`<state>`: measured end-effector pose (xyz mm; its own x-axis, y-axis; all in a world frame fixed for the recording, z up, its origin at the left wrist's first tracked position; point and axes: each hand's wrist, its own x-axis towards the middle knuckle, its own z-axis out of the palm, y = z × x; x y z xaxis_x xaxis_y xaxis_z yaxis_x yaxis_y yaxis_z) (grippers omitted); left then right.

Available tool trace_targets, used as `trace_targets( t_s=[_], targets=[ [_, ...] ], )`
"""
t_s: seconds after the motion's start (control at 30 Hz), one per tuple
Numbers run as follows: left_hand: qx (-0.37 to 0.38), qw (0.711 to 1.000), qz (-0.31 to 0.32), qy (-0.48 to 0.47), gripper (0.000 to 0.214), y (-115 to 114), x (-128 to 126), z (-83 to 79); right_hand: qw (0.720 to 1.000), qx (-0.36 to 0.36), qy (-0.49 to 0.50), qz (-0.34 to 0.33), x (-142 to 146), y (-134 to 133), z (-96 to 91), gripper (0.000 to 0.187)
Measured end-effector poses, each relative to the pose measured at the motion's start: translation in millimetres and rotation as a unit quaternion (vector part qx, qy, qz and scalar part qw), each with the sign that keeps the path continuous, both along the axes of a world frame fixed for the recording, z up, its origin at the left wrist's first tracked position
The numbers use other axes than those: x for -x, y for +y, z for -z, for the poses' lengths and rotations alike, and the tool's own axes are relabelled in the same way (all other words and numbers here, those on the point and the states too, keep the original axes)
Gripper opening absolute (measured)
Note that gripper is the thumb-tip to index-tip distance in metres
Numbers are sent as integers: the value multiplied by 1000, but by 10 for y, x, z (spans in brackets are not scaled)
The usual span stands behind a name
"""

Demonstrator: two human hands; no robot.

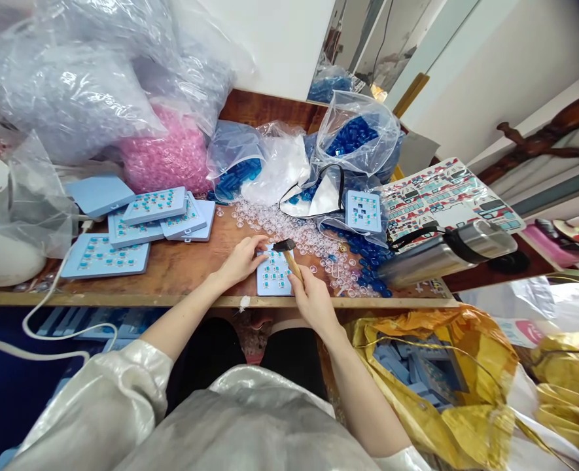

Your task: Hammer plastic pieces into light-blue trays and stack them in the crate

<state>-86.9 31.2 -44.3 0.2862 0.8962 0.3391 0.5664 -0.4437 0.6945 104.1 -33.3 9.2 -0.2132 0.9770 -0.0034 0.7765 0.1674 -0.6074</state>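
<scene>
A light blue plastic tray point(271, 277) with small blue pieces set in it lies near the front edge of the wooden table point(181, 268). My left hand point(241, 259) rests on the tray's left side, fingers curled against it. My right hand point(313, 300) grips the wooden handle of a small hammer point(287, 251), whose dark head hovers over the tray's top edge. Clear round beads point(289, 229) and dark blue beads point(368, 265) are scattered just beyond and to the right.
Several filled light blue trays point(144, 229) are stacked at left. Bags of clear, pink point(171, 154) and blue point(355, 134) beads fill the back. A steel flask point(446, 248) lies at right. A yellow bag of trays point(426, 376) sits below right; a white cable point(48, 314) hangs left.
</scene>
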Motion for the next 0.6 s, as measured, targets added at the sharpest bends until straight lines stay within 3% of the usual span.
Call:
trace_targets(
  t_s=[0.17,0.27,0.43,0.53,0.6],
  targets=[
    [9,1000,-16,-18,40,-62,-11,-27,995,30,-99,-1,119,130,-23,27],
    [-11,1000,-26,7,38,-2,85,-28,1000,7,-27,9,10,119,-22,27],
    [-73,983,-136,102,22,386,376,24,994,17,82,73,-243,-3,104,32],
    [-48,984,-115,128,14,534,434,15,988,35,124,80,-301,-81,200,31],
    [-23,991,-94,96,15,498,389,-31,986,40,139,81,-310,-113,238,31]
  ],
)
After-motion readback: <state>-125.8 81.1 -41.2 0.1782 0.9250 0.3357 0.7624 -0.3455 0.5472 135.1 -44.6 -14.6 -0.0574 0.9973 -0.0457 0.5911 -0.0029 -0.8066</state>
